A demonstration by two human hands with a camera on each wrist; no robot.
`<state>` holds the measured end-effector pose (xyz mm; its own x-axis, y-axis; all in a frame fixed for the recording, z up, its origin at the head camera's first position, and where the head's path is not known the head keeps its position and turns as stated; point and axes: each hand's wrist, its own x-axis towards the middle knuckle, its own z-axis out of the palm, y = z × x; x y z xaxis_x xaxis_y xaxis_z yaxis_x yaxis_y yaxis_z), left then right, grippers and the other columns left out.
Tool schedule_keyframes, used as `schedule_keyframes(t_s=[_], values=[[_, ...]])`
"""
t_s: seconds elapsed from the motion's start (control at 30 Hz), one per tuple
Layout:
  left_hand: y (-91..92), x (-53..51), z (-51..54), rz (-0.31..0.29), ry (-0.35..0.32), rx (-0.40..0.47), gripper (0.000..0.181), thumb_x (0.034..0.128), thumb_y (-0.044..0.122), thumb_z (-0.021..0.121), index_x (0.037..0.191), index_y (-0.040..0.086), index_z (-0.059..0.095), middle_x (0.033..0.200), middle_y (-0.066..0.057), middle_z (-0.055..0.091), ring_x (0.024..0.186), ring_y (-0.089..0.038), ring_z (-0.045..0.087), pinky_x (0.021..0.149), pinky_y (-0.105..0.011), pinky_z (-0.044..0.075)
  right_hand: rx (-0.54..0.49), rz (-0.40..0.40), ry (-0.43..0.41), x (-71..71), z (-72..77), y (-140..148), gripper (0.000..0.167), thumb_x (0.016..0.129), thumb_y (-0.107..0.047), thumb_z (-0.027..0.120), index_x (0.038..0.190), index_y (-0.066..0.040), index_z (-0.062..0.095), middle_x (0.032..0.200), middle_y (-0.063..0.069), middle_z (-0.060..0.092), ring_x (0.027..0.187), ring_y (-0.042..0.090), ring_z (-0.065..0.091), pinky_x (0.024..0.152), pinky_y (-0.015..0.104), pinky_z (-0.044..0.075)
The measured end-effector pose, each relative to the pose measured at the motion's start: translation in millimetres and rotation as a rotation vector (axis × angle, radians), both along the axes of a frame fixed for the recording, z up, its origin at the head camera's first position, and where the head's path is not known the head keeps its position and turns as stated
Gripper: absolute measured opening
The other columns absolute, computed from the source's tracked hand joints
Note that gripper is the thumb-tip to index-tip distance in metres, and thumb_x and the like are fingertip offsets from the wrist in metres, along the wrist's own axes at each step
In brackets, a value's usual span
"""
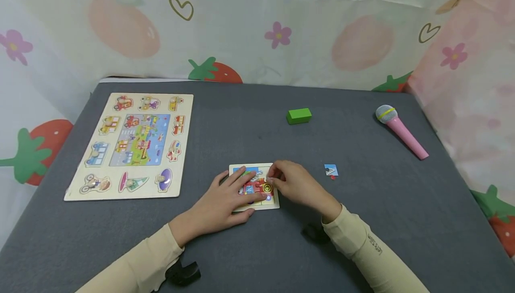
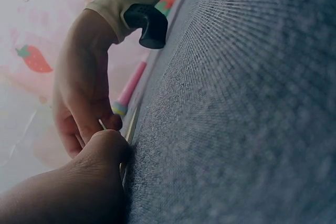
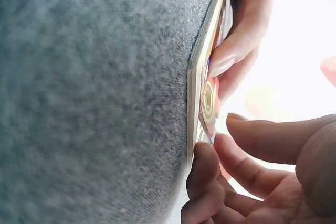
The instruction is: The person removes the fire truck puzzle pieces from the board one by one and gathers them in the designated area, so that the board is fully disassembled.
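Observation:
A small picture puzzle board (image 1: 276,200) lies flat near the middle front of the table. My left hand (image 1: 219,205) rests across it with fingers spread, covering its left part. At the board's upper right, my right hand (image 1: 295,183) pinches a thin puzzle piece, mostly hidden by the fingers. The right wrist view shows a tilted piece (image 3: 208,121) at the board's edge, touched by my right hand (image 3: 262,177), while fingers of my left hand (image 3: 244,40) press the board. A loose blue piece (image 1: 331,170) lies to the right.
A large wooden vehicle puzzle (image 1: 183,145) lies at the left. At the back stands a green block (image 1: 299,116), with a pink toy microphone (image 1: 406,136) farther right. A patterned cloth (image 1: 257,24) hangs behind the table's far edge.

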<state>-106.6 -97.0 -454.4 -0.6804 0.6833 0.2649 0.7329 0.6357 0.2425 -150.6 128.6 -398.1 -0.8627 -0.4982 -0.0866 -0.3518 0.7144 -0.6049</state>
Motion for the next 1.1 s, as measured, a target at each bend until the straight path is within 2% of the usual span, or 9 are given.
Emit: schedule_keyframes(t_s=[0.1,0.27,0.73,1.0,1.1], values=[[-0.4,0.4,0.2,0.000,-0.006,0.003,0.040,0.0952,0.042,0.053,0.135,0.039,0.054,0.150,-0.007,0.040,0.143,-0.030,0.027,0.104,-0.063,0.026,-0.021,-0.016,-0.029,-1.0,-0.3,-0.4,0.004,0.091,-0.013,0.064,0.092,-0.009,0.063,0.079,-0.001,0.060,0.068,0.012,0.052,0.060,0.027,0.044],[-0.6,1.0,0.9,0.006,-0.025,0.000,0.039,0.0959,0.043,0.051,0.135,0.040,0.054,0.151,-0.006,0.039,0.144,-0.029,0.026,0.105,-0.062,0.025,-0.029,-0.018,-0.032,-2.9,-1.2,-0.3,0.004,0.091,-0.012,0.064,0.092,-0.008,0.063,0.079,0.000,0.061,0.066,0.012,0.051,0.060,0.027,0.043],[-1.7,0.6,-1.3,-0.002,-0.007,-0.003,0.041,0.0961,0.042,0.051,0.137,0.040,0.051,0.151,-0.007,0.037,0.143,-0.030,0.026,0.104,-0.062,0.026,-0.075,-0.001,-0.051,-5.0,-3.7,1.6,0.005,0.092,-0.012,0.064,0.090,-0.007,0.063,0.080,0.001,0.062,0.066,0.011,0.051,0.060,0.026,0.043],[-1.9,-0.2,-2.6,-0.001,-0.005,-0.021,0.041,0.0969,0.043,0.049,0.138,0.041,0.050,0.152,-0.007,0.036,0.144,-0.029,0.024,0.106,-0.061,0.024,-0.166,-0.054,-0.207,-7.2,-4.8,2.9,0.005,0.093,-0.008,0.061,0.092,-0.004,0.063,0.080,0.007,0.063,0.062,0.017,0.055,0.059,0.030,0.047],[-1.7,-0.4,-2.7,-0.001,-0.001,-0.024,0.041,0.0969,0.044,0.049,0.138,0.042,0.050,0.152,-0.007,0.036,0.144,-0.029,0.024,0.105,-0.061,0.025,-0.174,-0.051,-0.222,-8.7,-4.6,3.2,0.006,0.093,-0.009,0.060,0.091,-0.004,0.063,0.080,0.007,0.063,0.062,0.017,0.056,0.059,0.030,0.047]])
